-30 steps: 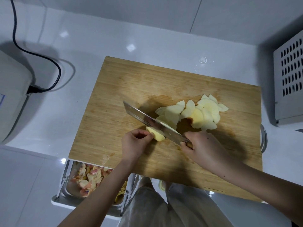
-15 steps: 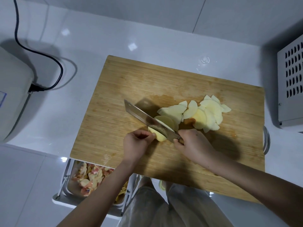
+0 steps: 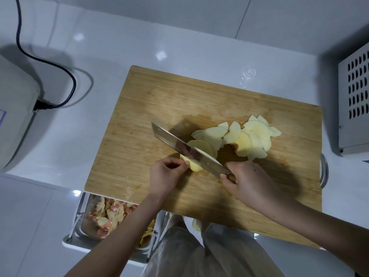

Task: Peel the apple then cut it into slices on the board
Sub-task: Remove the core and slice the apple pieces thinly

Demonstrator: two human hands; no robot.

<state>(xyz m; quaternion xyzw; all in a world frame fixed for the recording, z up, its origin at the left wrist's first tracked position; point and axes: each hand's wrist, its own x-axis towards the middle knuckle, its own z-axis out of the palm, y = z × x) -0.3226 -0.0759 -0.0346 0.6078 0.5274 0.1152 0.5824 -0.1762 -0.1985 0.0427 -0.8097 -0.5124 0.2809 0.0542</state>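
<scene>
Here the left hand (image 3: 167, 174) pinches the small peeled apple piece (image 3: 194, 165) with curled fingertips tucked back from the edge, pinning it to the bamboo cutting board (image 3: 139, 116). The right hand (image 3: 247, 180) wraps the handle of the cleaver (image 3: 185, 149), whose blade rests across the piece. Finished slices (image 3: 249, 136) lie fanned just beyond, clear of the cut.

Pale yellow apple slices (image 3: 257, 136) on a tan wood-grain board (image 3: 151, 104), silver knife blade (image 3: 179, 145), glossy white counter (image 3: 123, 52), black cable (image 3: 65, 72), pinkish-red peels (image 3: 108, 215) in the bin.
</scene>
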